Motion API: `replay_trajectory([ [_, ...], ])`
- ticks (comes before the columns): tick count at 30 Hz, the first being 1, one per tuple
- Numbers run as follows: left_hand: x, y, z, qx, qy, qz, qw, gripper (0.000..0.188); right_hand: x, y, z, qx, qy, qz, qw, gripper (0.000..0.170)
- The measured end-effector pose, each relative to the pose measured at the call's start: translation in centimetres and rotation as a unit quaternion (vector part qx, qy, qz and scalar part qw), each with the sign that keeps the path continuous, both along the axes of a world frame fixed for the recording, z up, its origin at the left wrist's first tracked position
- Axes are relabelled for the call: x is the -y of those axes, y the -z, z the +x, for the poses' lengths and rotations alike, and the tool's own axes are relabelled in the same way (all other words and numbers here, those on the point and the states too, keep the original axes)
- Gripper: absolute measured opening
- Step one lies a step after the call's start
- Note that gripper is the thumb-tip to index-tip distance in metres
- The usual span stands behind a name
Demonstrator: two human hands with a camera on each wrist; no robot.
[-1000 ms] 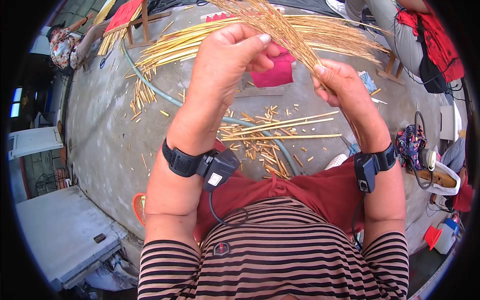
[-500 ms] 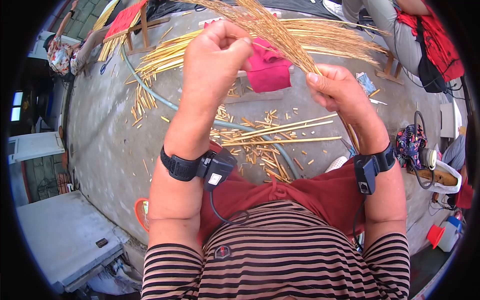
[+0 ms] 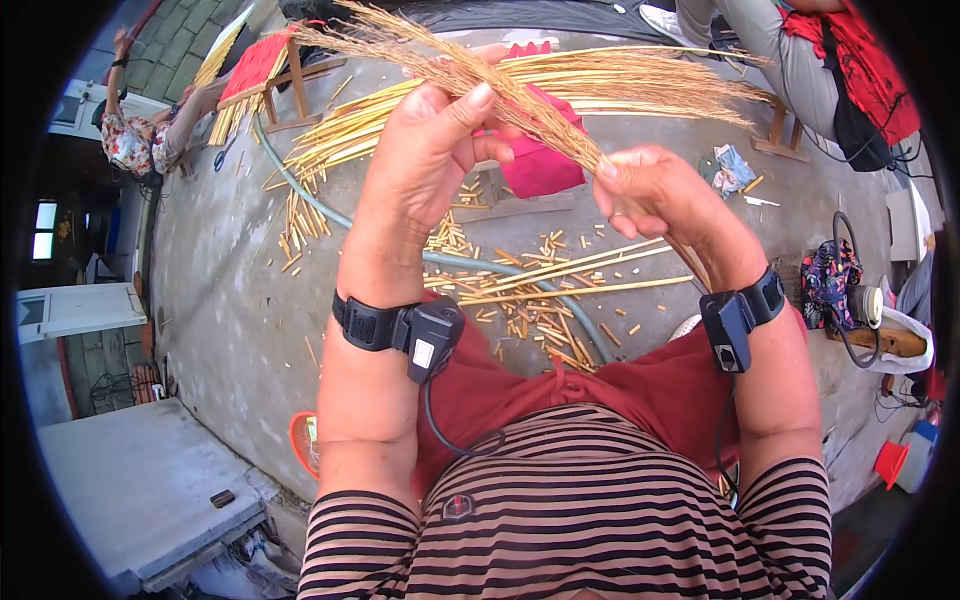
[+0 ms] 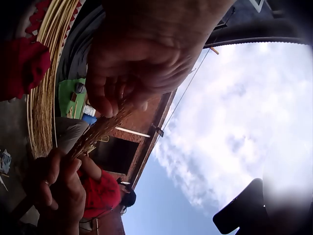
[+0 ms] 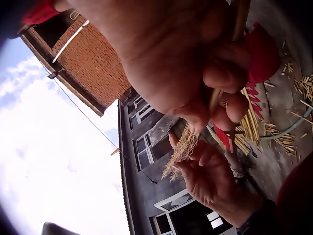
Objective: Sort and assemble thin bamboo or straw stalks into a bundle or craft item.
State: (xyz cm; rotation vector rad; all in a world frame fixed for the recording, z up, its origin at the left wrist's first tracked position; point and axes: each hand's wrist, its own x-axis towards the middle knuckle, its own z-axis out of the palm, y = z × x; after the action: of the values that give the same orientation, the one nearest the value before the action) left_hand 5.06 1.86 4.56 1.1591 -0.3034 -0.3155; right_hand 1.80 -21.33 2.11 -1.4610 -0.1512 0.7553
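Note:
A bunch of dried broom straw with feathery seed heads slants across in front of me, heads up and to the left. Near its lower end, my right hand pinches the stalks between thumb and fingers, and the thin stems trail back along the wrist. My left hand is at the feathery part, its thumb over the straw and its fingers curled around the far side. In the left wrist view the fingertips of the left hand meet the straw. The right wrist view shows the seed heads between left thumb and fingers.
A long pile of straw stalks lies beyond the hands, with pink cloth beside it. Cut stalk pieces and a green hose are on the concrete floor. A person in red is at the right.
My left hand drew back left with its fingers pinched, then came back onto the straw with the thumb across it. The right hand shifted left and slightly down, and the bunch lies flatter.

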Motion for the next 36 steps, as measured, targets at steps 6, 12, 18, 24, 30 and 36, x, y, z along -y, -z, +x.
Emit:
replay_trajectory([
  [6, -0.6, 0.4, 0.1, 0.010, -0.006, -0.025, 1.000, 0.030, 0.2, 1.2, 0.8, -0.052, -0.112, 0.093, 0.988, 0.037],
  [12, 0.9, 0.2, -0.4, -0.004, -0.152, 0.019, 0.988, 0.015, -3.1, 2.4, -0.3, 0.302, 0.128, -0.055, 0.943, 0.024],
  [18, 1.4, 0.0, -0.9, -0.013, -0.166, 0.023, 0.986, 0.017, -2.7, 1.5, -0.3, 0.307, 0.154, -0.091, 0.935, 0.015],
  [24, 1.1, -0.4, -1.6, -0.010, -0.126, 0.094, 0.987, 0.020, -1.7, 1.4, 0.1, 0.291, 0.148, -0.065, 0.943, 0.018],
  [30, 0.9, -0.5, -2.2, -0.009, -0.130, 0.136, 0.982, 0.019, -1.6, 0.3, -0.3, 0.236, 0.117, -0.076, 0.962, 0.023],
  [36, 1.0, -1.0, -2.8, 0.021, -0.145, 0.192, 0.970, 0.018, -1.7, 1.1, 0.0, 0.270, 0.126, -0.047, 0.953, 0.023],
])
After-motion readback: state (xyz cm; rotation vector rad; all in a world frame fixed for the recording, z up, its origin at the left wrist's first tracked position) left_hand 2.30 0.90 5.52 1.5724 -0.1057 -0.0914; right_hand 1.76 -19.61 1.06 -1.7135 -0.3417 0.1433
